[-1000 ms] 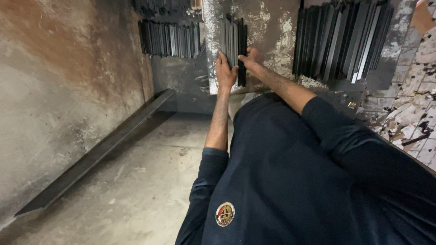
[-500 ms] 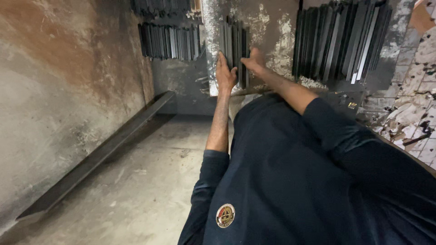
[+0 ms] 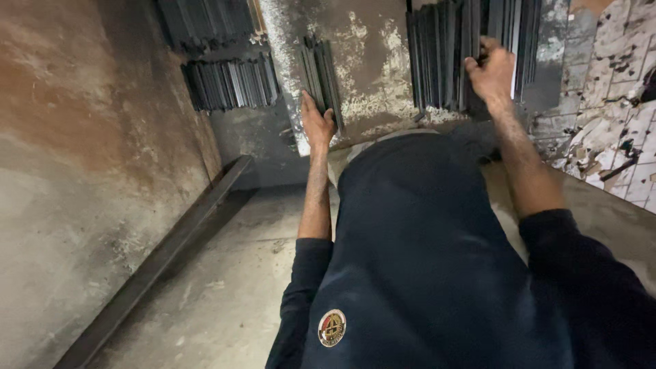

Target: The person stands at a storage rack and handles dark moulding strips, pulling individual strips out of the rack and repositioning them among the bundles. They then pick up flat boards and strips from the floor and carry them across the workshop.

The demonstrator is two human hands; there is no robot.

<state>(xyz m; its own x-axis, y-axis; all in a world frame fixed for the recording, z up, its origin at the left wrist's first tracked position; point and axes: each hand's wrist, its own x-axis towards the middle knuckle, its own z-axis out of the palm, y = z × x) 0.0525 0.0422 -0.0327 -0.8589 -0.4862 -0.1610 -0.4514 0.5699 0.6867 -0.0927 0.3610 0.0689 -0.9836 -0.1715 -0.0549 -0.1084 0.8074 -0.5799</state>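
Both arms are stretched forward, dark sleeves pushed up above the elbows and forearms bared. The left hand (image 3: 318,126) is held flat, fingers extended and together. The right hand (image 3: 492,72) is raised higher, with fingers curled in a grip.

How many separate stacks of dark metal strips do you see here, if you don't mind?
4: two stacks at upper left, a small stack by the left hand, a large stack under the right hand. Frame edges may hide more.
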